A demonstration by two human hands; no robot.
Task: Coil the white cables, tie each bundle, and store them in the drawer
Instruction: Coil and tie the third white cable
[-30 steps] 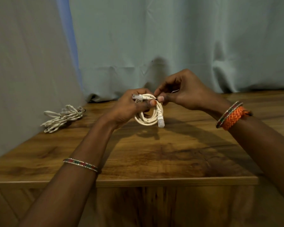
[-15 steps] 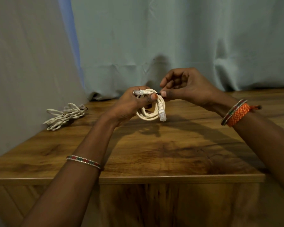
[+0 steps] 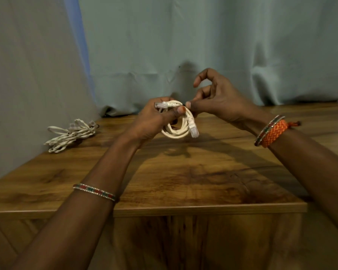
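My left hand grips a small coil of white cable above the wooden table, thumb pressed over the loops. One clear plug sticks out to the left at the top of the coil and another hangs down at its right side. My right hand is at the coil's top right and pinches a thin dark tie between thumb and fingertip, with the index finger raised and curled. A second white cable bundle lies on the table at the far left, near the wall.
A pale green curtain hangs behind the table and a grey wall closes the left side. The table's front edge runs below my forearms, with a wooden cabinet front under it.
My right hand's index finger has lifted away from the coil while its thumb and fingertip stay at the coil's top. The coil remains in my left hand.
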